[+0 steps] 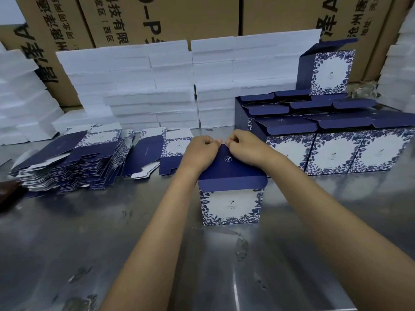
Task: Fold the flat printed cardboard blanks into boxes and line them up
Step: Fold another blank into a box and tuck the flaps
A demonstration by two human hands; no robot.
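A folded blue-and-white printed box (231, 205) stands upright on the steel table (67, 232), its navy lid flap sloping away from me. My left hand (202, 149) and my right hand (244, 147) both pinch the far edge of that lid flap, fingers curled, knuckles close together. A fanned pile of flat printed blanks (74, 160) lies at the left, with a smaller pile (157, 153) behind my left hand. Finished boxes (336, 151) stand in rows at the right with lids open, and one box (327, 70) sits on top of them.
White foam blocks (157, 86) are stacked along the back of the table and at the far left. Large brown shipping cartons (157, 16) form a wall behind them. A dark brown object (6, 194) pokes in at the left edge.
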